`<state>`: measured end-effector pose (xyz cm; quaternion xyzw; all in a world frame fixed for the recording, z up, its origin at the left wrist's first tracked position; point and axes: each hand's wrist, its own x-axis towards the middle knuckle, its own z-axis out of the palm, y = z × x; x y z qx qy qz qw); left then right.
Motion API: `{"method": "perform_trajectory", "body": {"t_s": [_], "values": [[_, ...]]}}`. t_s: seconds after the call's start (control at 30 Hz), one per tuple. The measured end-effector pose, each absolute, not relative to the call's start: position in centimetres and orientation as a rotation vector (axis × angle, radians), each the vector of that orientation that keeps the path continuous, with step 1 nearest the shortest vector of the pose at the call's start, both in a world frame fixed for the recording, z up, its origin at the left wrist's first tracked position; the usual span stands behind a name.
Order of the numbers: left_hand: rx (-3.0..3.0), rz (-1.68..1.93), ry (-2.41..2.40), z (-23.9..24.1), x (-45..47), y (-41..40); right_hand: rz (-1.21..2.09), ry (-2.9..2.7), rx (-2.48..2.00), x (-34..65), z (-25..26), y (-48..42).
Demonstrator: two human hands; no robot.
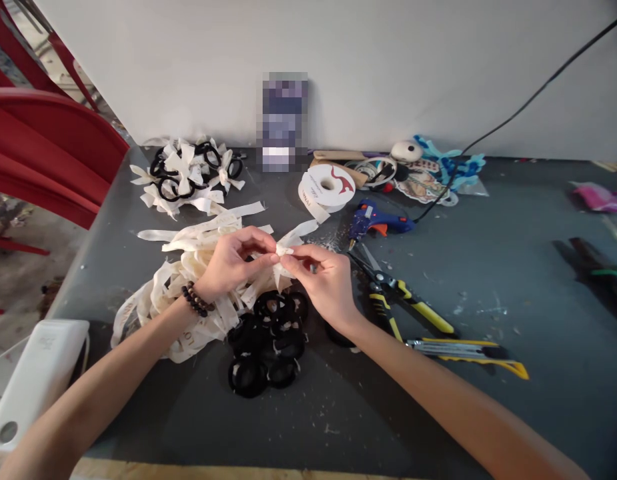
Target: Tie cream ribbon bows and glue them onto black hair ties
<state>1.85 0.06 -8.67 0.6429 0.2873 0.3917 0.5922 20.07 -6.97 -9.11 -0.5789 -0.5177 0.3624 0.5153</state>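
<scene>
My left hand (234,261) and my right hand (324,280) meet over the middle of the grey table (513,267), both pinched on a small cream ribbon piece (283,252) held between the fingertips. A beaded bracelet (195,300) sits on my left wrist. Under my left hand lies a loose heap of cut cream ribbon strips (188,280). Just below both hands is a pile of black hair ties (271,343). At the back left lies a bunch of finished cream bows on black hair ties (188,173).
A white ribbon spool (328,187), a blue glue gun (378,221) with a black cord, yellow-handled scissors (403,297) and a yellow utility knife (468,350) lie to the right. Craft clutter (428,173) sits at the back. Red chairs (48,147) stand left; a white box (33,380) sits front left.
</scene>
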Motion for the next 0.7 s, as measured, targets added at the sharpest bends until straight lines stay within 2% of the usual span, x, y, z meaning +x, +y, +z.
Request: {"method": "perform_trajectory", "body": {"t_s": [0.17,0.4,0.7], "values": [[1.416,0.965,0.641,-8.85,1.8,0.26,0.841,-1.248,-1.403,20.0,-9.14,-7.09],[1.313,0.945,0.677,-8.93,1.63,0.26,1.009,-1.14,-1.322,20.0,-9.63,-6.54],[1.364,0.944,0.732,-8.39,1.86,-0.12,1.063,-1.129,-1.298,20.05,-9.66,-6.54]]}}
